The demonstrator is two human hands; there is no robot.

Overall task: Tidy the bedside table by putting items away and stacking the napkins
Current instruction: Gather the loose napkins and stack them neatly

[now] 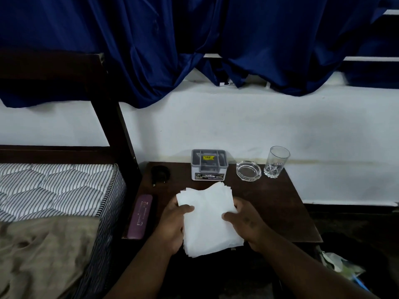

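Both hands, left hand point(172, 221) and right hand point(248, 223), grip the napkins point(207, 216) between them, thumbs on top, over the worktop's point(269, 201) near edge.

Napkins point(208, 219) thin matt paper; table point(269, 203) dark wood; tumbler point(276, 161), ashtray point(248, 170) clear glass (glossy).

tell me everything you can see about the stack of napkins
The stack of napkins is white, thin and paper-like: many sheets roughly aligned, with edges fanned unevenly at the far corner and the near end. It lies nearly flat, turned diagonally, over the front of the dark bedside table, its near end past the table's front edge. The left hand grips its left side and the right hand its right side, thumbs on top. Whether it rests on the table cannot be told.
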